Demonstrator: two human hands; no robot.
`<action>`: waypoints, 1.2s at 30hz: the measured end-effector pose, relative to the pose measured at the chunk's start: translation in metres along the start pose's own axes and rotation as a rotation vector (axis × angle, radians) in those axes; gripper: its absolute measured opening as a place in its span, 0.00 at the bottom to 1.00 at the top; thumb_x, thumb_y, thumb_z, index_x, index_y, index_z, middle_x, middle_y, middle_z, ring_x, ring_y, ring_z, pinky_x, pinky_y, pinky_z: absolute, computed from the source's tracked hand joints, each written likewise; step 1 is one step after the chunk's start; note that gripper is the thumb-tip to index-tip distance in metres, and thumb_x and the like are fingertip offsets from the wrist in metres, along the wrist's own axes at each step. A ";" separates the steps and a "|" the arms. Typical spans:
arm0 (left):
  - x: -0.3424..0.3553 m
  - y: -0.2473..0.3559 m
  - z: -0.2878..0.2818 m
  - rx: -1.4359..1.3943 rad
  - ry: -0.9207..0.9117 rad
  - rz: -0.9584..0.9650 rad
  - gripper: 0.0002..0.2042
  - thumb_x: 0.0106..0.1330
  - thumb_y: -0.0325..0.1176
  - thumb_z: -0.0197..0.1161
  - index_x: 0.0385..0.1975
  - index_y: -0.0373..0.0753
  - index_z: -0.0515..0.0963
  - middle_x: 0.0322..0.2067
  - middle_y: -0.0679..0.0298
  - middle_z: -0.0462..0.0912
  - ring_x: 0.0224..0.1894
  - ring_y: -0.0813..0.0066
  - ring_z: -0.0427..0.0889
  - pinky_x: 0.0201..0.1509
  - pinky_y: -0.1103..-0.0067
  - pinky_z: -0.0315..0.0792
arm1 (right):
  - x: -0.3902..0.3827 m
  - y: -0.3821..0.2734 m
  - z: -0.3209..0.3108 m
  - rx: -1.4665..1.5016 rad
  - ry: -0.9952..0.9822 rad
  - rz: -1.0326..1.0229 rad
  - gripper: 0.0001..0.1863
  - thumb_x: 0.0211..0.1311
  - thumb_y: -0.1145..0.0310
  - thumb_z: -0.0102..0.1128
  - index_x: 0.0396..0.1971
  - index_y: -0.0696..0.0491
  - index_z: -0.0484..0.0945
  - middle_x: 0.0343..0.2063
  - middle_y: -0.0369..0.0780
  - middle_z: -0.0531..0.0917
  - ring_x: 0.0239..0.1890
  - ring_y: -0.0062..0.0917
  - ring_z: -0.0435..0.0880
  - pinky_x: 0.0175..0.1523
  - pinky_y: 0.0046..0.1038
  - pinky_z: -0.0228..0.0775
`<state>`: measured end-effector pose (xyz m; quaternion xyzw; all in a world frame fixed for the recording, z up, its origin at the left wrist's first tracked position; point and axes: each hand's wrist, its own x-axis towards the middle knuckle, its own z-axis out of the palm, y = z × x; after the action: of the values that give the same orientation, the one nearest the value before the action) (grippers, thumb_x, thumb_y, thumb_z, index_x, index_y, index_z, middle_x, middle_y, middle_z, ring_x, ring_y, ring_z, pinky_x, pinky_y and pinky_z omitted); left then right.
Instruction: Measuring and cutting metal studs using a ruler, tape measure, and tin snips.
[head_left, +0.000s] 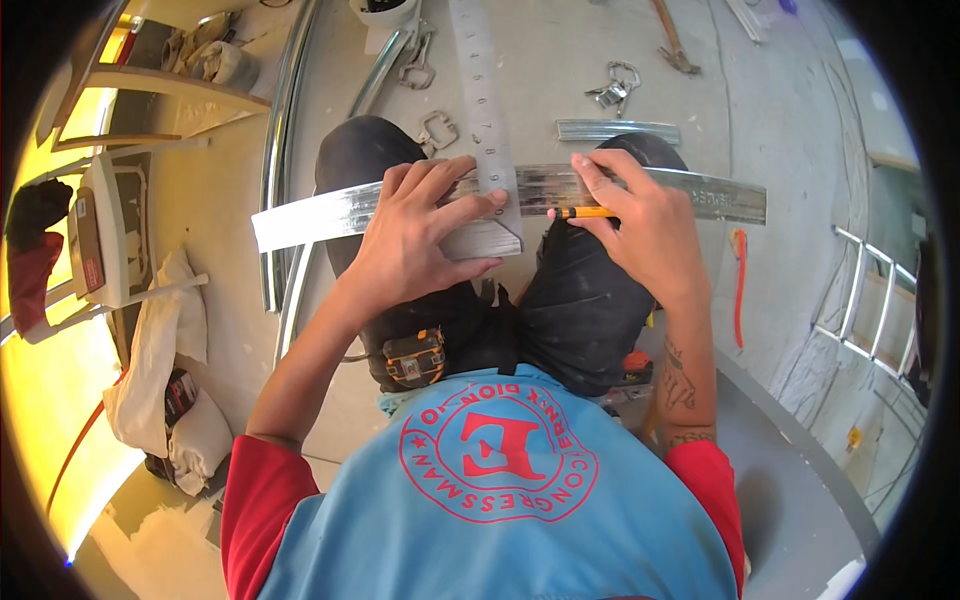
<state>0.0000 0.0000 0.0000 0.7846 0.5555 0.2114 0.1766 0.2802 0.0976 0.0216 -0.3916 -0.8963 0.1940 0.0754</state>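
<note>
A shiny flat metal strip (310, 210) lies crosswise over my dark-clad knees. My left hand (420, 225) presses a pale square ruler (473, 100) onto it, fingers over the strip and ruler, thumb on the ruler's short arm. The long arm points away from me, crossing the strip. My right hand (645, 225) grips a yellow pencil (585, 212), its index fingertip on the strip's far edge, right of the ruler. An orange-and-black tape measure (413, 357) hangs at my waist.
Clamps (612, 92), a hammer (676, 48), a short metal channel (617, 131) and long channels (280, 160) lie on the floor ahead. At left stand a white chair (105, 230) and a cloth sack (205, 440). A metal ladder (865, 270) and a red tool (738, 290) are at right.
</note>
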 end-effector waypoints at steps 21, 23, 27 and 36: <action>-0.001 -0.004 0.004 -0.041 0.084 0.044 0.32 0.42 0.39 0.87 0.55 0.49 0.89 0.62 0.54 0.80 0.62 0.52 0.79 0.70 0.59 0.67 | -0.003 -0.046 0.056 0.812 0.632 0.081 0.14 0.72 0.79 0.64 0.54 0.65 0.85 0.42 0.49 0.92 0.41 0.29 0.94 0.47 0.27 0.85; -0.003 -0.004 0.006 -0.033 0.101 0.048 0.32 0.42 0.39 0.87 0.55 0.49 0.89 0.62 0.54 0.80 0.63 0.52 0.79 0.69 0.60 0.67 | -0.003 -0.046 0.058 0.593 0.647 -0.049 0.14 0.67 0.82 0.64 0.51 0.64 0.87 0.40 0.49 0.91 0.38 0.30 0.93 0.43 0.26 0.86; -0.003 -0.005 0.006 -0.037 0.108 0.057 0.32 0.42 0.39 0.87 0.55 0.49 0.89 0.62 0.54 0.80 0.63 0.52 0.78 0.69 0.59 0.67 | -0.002 -0.051 0.061 0.588 0.680 -0.042 0.13 0.64 0.84 0.64 0.48 0.64 0.87 0.39 0.49 0.91 0.36 0.31 0.93 0.41 0.27 0.86; -0.004 -0.001 0.009 -0.018 0.159 0.061 0.31 0.40 0.38 0.87 0.52 0.48 0.89 0.62 0.54 0.79 0.62 0.53 0.79 0.68 0.60 0.67 | -0.001 -0.049 0.066 0.530 0.704 -0.086 0.13 0.63 0.85 0.63 0.47 0.64 0.87 0.38 0.49 0.91 0.34 0.31 0.92 0.39 0.27 0.85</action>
<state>0.0032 -0.0037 -0.0090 0.7801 0.5418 0.2834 0.1327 0.2289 0.0475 -0.0191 -0.3633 -0.7508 0.2688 0.4818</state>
